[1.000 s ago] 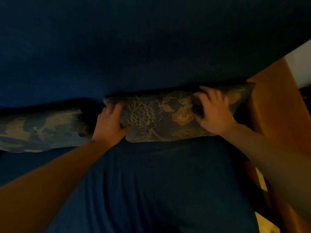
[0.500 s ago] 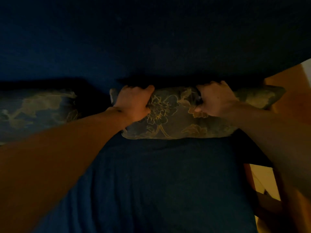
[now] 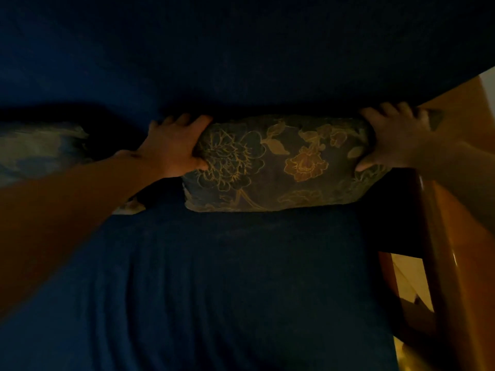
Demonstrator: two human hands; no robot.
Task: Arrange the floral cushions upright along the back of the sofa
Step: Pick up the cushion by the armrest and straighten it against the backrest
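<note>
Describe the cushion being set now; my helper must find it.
On the blue sofa, look along the backrest toward the wooden arm. The cushion there is gripped at both ends by the left hand and right hand; the other cushion, farther left, lies untouched.

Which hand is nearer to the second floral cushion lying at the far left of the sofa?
Left. The left hand grips the near cushion's left end, just beside the second cushion. The right hand holds the opposite end, by the wooden armrest.

Your left hand [image 3: 174, 148] clamps the floral cushion's [image 3: 281, 167] left end, your right hand [image 3: 393, 140] its right end; both arms outstretched.
</note>
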